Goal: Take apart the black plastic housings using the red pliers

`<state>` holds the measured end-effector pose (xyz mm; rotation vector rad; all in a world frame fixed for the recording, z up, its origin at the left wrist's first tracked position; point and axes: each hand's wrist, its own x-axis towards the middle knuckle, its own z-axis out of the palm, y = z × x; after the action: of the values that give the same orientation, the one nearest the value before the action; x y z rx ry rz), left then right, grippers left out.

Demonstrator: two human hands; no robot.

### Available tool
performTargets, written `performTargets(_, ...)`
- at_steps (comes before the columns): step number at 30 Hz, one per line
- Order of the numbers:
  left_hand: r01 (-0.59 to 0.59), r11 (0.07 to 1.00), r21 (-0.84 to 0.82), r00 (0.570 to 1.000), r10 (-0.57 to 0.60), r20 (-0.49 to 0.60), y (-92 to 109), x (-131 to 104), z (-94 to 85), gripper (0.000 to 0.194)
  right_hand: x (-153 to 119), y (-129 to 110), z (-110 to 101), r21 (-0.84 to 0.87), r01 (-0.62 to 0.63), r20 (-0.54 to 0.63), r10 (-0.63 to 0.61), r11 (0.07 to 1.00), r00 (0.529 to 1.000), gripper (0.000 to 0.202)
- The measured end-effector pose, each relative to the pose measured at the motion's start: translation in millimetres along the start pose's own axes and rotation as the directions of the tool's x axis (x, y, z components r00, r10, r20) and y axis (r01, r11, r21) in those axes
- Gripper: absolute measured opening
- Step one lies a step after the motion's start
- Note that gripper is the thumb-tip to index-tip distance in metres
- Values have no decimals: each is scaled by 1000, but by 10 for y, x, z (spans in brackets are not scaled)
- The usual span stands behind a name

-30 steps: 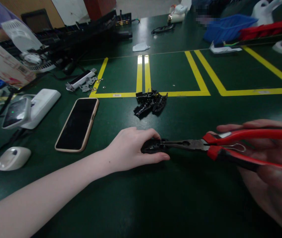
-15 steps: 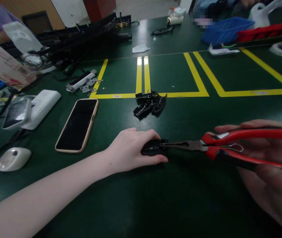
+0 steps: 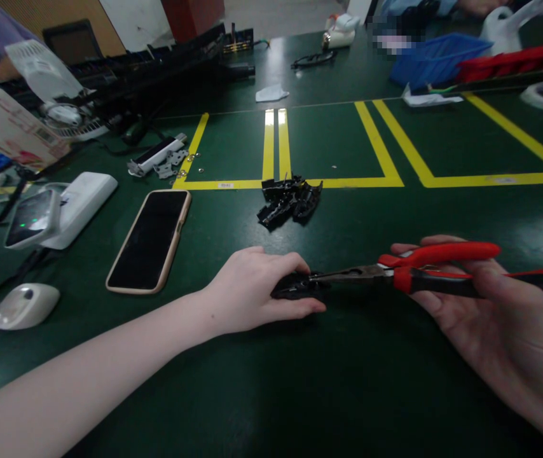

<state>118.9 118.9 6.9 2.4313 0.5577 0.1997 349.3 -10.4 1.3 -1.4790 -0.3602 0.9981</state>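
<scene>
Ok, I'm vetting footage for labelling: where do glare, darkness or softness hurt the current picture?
Head view: glare on the far table and tape; head view: black part in the left hand too dark for detail; head view: blue bin looks soft.

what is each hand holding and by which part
The right hand holds needle-nose pliers by their red-and-black handles; the left hand holds a small black part by its sides, between thumb and forefinger.

left forearm: bare | small round spot by wrist | left grip: bare | right grip: bare
</scene>
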Motion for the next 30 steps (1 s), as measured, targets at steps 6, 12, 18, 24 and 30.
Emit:
performTargets(6,-3,1000,-5,1000,3,14,0,1,-19,38,-37,13,-11,1,8,-8,-8,1000,1000,59)
performTargets(12,13,998,-56,999,-10,53,33,18,-69,39,-118,-11,35,-32,161,-22,-162,986,987,51)
performTargets(18,38,998,-54,997,-35,66,30,21,-82,41,-165,5,34,-47,261,33,-260,964,965,43)
performTargets(24,14,998,-67,999,-11,44,-4,12,-52,42,-201,-5,50,-9,343,109,-340,939,934,48)
performTargets(30,26,998,-50,998,-23,54,11,10,-66,42,-189,47,-44,-42,417,138,-408,908,902,52)
